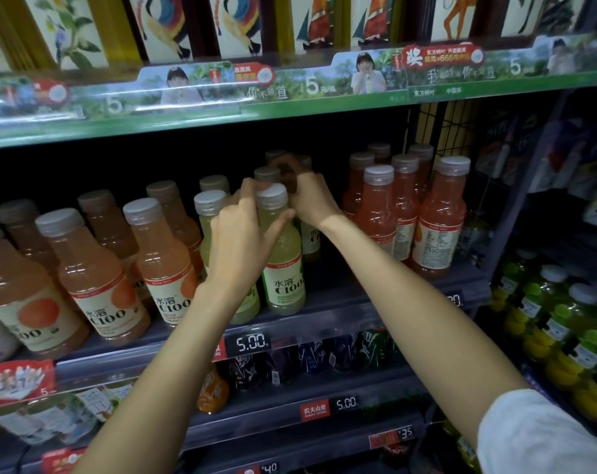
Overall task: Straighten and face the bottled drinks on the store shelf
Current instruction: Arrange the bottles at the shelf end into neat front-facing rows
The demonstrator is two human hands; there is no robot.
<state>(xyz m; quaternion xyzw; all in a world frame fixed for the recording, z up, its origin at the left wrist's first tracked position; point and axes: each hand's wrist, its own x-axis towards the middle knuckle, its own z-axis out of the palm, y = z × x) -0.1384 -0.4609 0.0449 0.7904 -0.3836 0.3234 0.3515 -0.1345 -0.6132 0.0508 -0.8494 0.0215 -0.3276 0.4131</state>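
A pale green C100 bottle (283,268) stands at the front of the middle shelf, label facing out. My left hand (242,234) is wrapped around its shoulder, thumb on the right side. My right hand (307,196) reaches just behind it and closes on the neck of a second green bottle (311,241), whose cap is hidden by the fingers. More green bottles (210,203) stand beside and behind. Orange C100 bottles (95,278) fill the left of the shelf. Red-pink bottles (437,230) stand at the right.
A green promotional shelf edge (290,107) overhangs the bottles, with boxed cartons above it. A price rail (252,343) marked 5.00 runs below, dark bottles beneath. Yellow-green bottles (563,333) fill a rack at the right. A wire divider (437,128) bounds the shelf's right end.
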